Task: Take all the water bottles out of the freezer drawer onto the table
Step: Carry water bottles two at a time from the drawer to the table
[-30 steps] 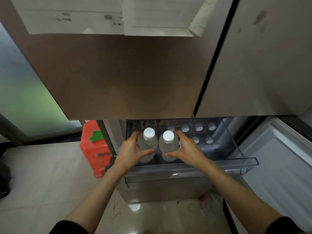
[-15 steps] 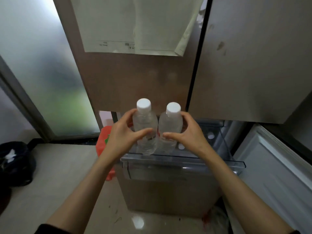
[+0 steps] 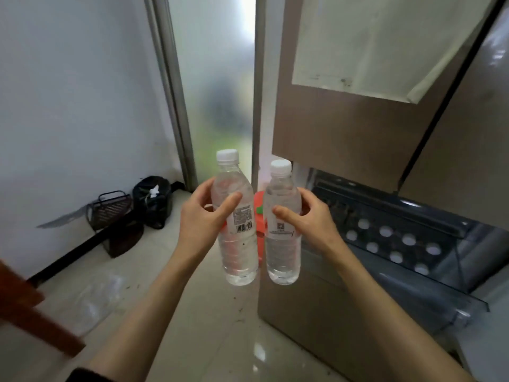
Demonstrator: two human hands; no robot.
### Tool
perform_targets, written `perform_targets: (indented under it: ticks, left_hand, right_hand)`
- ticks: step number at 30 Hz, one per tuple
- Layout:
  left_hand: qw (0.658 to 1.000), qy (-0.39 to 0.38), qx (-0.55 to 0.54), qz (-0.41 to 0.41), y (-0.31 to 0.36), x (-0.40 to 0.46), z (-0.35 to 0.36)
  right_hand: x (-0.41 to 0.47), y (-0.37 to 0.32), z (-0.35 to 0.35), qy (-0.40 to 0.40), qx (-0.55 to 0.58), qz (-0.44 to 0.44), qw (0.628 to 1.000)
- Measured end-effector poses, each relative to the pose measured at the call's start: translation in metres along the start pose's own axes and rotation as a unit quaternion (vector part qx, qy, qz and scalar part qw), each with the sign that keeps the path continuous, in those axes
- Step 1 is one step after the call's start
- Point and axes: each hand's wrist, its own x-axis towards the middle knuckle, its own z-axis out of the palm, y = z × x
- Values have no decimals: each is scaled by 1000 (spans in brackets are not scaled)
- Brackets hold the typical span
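Two clear plastic water bottles with white caps, one (image 3: 237, 224) in our left hand (image 3: 202, 219), one (image 3: 282, 227) in our right hand (image 3: 308, 220), hang upright left of the open freezer drawer (image 3: 413, 274); black bins (image 3: 151, 201) stand beyond.

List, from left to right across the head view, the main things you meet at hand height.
Wire basket → black bag → left hand → left bottle → right bottle → right hand → freezer drawer.

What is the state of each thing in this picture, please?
left hand: grip closed on left bottle
right hand: grip closed on right bottle
left bottle: capped, upright, held in air
right bottle: capped, upright, held in air
freezer drawer: pulled open, capped bottles remain inside
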Motion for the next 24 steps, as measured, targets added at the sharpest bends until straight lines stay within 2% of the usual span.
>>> perform_targets:
  ticks: [6,13,19,24]
  left_hand:
    - [990,126,52,-18,-12,-29,-125]
    - [960,252,117,-44,-26,-78,-306]
    - [926,323,175,-89,-46,-113,-453]
    - [900,371,194,-117,-63,-122,-541]
  right_hand:
    - [9,-41,121,-126,16,-45,991]
    - [-6,-97,306,-245,42,-87,965]
    - [-25,-144,459,-320,65,-104,940]
    - [-25,-168,555,-380,42,-128,915]
